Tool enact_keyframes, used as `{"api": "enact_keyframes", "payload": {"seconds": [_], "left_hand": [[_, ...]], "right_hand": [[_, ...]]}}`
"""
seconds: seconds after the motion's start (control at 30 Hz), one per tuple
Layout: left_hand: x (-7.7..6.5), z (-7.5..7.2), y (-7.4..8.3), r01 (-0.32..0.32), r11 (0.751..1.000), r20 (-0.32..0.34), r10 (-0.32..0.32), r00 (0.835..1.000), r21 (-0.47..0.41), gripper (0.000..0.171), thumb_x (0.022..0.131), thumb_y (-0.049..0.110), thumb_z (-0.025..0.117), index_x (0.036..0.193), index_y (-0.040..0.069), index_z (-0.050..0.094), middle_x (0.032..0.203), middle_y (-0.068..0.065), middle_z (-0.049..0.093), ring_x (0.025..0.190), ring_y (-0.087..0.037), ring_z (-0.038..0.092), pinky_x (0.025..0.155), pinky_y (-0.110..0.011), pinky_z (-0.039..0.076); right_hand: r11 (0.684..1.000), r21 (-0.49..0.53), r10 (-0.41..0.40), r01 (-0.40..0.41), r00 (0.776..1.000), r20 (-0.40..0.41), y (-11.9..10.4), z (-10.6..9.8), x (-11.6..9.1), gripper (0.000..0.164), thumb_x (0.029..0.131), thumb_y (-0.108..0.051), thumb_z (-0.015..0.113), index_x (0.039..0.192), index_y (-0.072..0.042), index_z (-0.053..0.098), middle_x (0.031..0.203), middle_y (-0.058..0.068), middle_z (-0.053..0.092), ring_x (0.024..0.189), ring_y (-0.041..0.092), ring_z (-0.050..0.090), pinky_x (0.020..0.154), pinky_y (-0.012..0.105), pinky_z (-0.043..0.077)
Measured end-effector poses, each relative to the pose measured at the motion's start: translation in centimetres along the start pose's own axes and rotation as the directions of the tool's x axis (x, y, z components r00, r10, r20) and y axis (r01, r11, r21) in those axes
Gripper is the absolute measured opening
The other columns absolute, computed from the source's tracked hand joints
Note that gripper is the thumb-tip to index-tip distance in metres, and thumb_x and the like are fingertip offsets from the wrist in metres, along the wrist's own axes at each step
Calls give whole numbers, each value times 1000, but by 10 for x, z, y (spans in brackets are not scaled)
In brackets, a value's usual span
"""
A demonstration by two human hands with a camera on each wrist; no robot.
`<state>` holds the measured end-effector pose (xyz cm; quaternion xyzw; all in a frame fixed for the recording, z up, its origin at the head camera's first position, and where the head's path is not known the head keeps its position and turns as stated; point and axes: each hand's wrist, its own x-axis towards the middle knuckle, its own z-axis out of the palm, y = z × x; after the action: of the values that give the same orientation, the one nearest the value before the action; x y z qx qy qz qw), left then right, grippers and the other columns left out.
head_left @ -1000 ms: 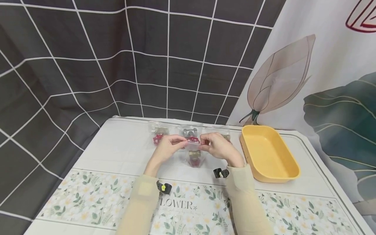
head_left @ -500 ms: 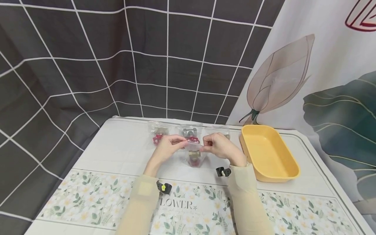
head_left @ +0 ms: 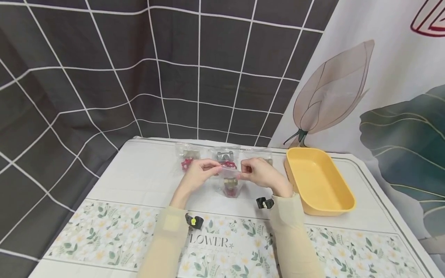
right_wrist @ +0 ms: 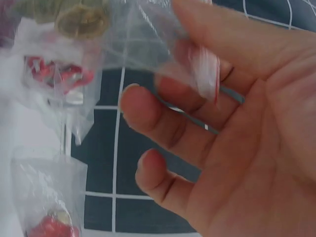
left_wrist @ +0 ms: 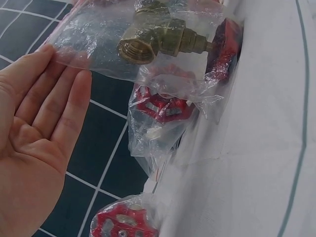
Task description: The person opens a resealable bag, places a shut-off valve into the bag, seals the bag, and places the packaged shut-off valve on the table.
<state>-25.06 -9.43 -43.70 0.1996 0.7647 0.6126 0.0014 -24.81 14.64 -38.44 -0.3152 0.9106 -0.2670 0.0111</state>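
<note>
A clear zip bag [head_left: 223, 192] holds a brass gate valve [head_left: 230, 182] with a red handwheel [left_wrist: 224, 49], which points down toward the tabletop. My left hand [head_left: 196, 178] pinches the left end of the bag's top edge between thumb and fingers. At the right end of that edge, my right hand [head_left: 261, 173] pinches the plastic, its other fingers loosely curled. The red-lined zip strip [right_wrist: 210, 74] shows beside the right thumb. Behind, a bagged valve with a red handwheel [head_left: 187, 164] lies at left and a bagged grey valve [head_left: 225, 156] in the middle.
Another bag [head_left: 267, 153] lies partly behind the right hand. To the right stands a yellow plastic tub [head_left: 321, 210]. A white cloth with a flower-print band [head_left: 121, 231] covers the table, and a dark grid curtain [head_left: 177, 85] hangs behind it.
My right hand has shifted slightly to the right along the bag's top edge, mostly in the first half second. The left hand and the valve have stayed in place.
</note>
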Motion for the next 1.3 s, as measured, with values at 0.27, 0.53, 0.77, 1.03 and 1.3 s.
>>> {"api": "enact_keyframes", "payload": {"seconds": [0.27,0.53,0.77,1.03,1.3], "left_hand": [[0,0,0,-1,1000,-3,1,1000,-3,19,90,16,72,101,1,73,98,-10,73,84,-22,70,80,-35,57],[0,0,2,11,1000,1,-11,1000,-7,18,90,16,72,102,2,73,98,-8,73,84,-20,70,80,-34,56],[0,0,1,8,1000,0,-8,1000,-8,20,91,15,71,103,-1,72,101,-13,72,87,-27,70,81,-36,56],[-5,-1,21,29,1000,6,-29,1000,10,17,92,4,68,103,-8,69,102,-20,71,90,-36,69,82,-35,56],[0,0,1,18,1000,1,-18,1000,-12,20,91,10,70,105,-5,70,103,-16,72,90,-33,70,83,-37,56]], "right_hand": [[998,24,63,-63,998,12,5,-2,-3,46,81,-28,81,60,-17,42,55,-10,34,54,8,37,51,25,30],[1000,6,6,-6,1000,-1,5,-2,-4,49,86,-18,76,58,-17,37,53,-11,28,53,6,32,51,24,25],[999,7,49,-49,999,4,6,-2,-4,45,85,-23,78,59,-17,42,54,-10,34,53,8,37,51,25,30],[994,53,98,-100,994,38,8,-7,-8,45,84,-29,78,60,-16,43,53,-9,38,51,8,38,50,26,30],[1000,5,31,-31,999,28,10,-6,-7,48,91,-22,71,58,-18,37,52,-11,29,51,6,32,51,25,26]]}}
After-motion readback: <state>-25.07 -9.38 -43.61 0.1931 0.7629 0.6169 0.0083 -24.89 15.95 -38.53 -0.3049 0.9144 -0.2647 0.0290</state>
